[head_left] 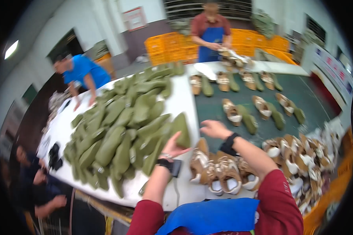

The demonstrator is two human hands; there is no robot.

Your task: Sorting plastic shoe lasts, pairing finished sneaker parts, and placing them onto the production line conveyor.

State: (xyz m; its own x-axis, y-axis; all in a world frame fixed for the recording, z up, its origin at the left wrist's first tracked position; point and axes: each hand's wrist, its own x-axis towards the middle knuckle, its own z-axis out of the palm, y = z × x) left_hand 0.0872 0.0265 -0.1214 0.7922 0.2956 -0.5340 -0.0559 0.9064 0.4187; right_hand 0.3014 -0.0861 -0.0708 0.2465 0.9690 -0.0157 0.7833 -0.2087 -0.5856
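My left hand point(174, 148) is closed on the lower end of an olive-green shoe last point(181, 128), which stands tilted upright at the right edge of a big heap of such lasts point(113, 143). Bare and apart from that last, my right hand point(215, 129) hovers over the table with its fingers loosely bent. Just below it, several tan and white shoe uppers point(227, 174) sit in a row on the white table. A dark device point(176, 167) with a cable lies by my left wrist.
A dark green belt point(310, 94) carries uppers paired with lasts point(248, 119). More shoe uppers point(298, 156) are piled on the right. One co-worker point(211, 33) handles uppers across the table; another in blue point(84, 72) leans in at left. Orange crates point(172, 47) stand behind.
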